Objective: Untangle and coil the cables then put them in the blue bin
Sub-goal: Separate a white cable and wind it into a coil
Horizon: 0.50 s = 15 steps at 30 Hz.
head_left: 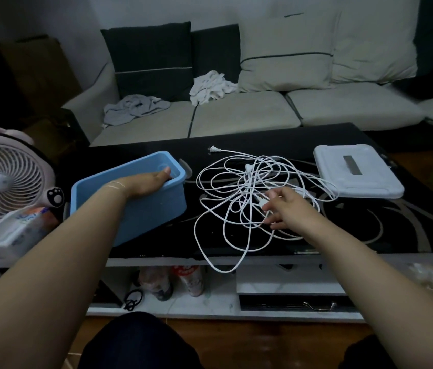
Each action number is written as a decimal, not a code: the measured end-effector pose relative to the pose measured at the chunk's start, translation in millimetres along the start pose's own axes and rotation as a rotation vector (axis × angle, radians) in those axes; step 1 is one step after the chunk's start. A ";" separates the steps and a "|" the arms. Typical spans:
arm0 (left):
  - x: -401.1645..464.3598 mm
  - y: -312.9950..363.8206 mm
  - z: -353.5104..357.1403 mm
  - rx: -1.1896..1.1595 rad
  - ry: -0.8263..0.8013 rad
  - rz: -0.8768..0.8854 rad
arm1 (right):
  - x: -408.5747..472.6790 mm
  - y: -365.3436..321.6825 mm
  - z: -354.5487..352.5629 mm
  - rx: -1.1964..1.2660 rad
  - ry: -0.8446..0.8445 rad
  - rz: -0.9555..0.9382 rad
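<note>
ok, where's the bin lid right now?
Head view: the white lid lies flat at the table's far right, just beyond the tangled cables, far from the blue bin.

No legible text anywhere.

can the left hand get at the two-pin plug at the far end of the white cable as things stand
Probably not yet: the left hand grips the rim of the light blue plastic bin. Once it lets go, the white two-pin plug lies exposed on the black glass table beyond the bin.
</note>
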<state>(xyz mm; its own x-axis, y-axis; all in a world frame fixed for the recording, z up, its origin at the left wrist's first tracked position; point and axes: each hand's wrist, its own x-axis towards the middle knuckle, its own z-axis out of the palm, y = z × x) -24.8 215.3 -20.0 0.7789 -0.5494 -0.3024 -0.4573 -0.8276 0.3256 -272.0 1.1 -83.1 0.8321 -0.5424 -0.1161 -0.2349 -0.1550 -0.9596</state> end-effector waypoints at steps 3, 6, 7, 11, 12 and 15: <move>-0.4 10.2 7.8 0.147 0.154 -0.020 | 6.3 7.8 -2.1 -0.161 0.050 -0.084; -17.8 34.2 27.2 0.234 0.678 0.248 | 11.4 14.0 -6.5 -0.278 0.072 -0.065; -25.4 45.7 36.7 0.187 0.802 0.360 | 13.1 15.3 -7.9 -0.290 0.080 -0.053; -47.6 96.3 85.3 -0.094 0.650 0.443 | 20.1 17.2 -10.1 -0.310 0.136 -0.039; -49.6 106.5 98.8 -0.160 0.515 0.393 | 20.5 16.9 -10.8 -0.323 0.143 -0.036; -49.7 119.8 137.9 -0.090 0.187 0.302 | 23.5 17.7 -11.0 -0.317 0.161 -0.024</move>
<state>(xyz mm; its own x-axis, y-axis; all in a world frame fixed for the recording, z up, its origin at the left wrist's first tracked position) -177.4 127.5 -89.4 0.6830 -0.7303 -0.0146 -0.6458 -0.6130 0.4553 -262.2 -23.4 -100.0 0.7556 -0.6544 -0.0285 -0.3813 -0.4041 -0.8315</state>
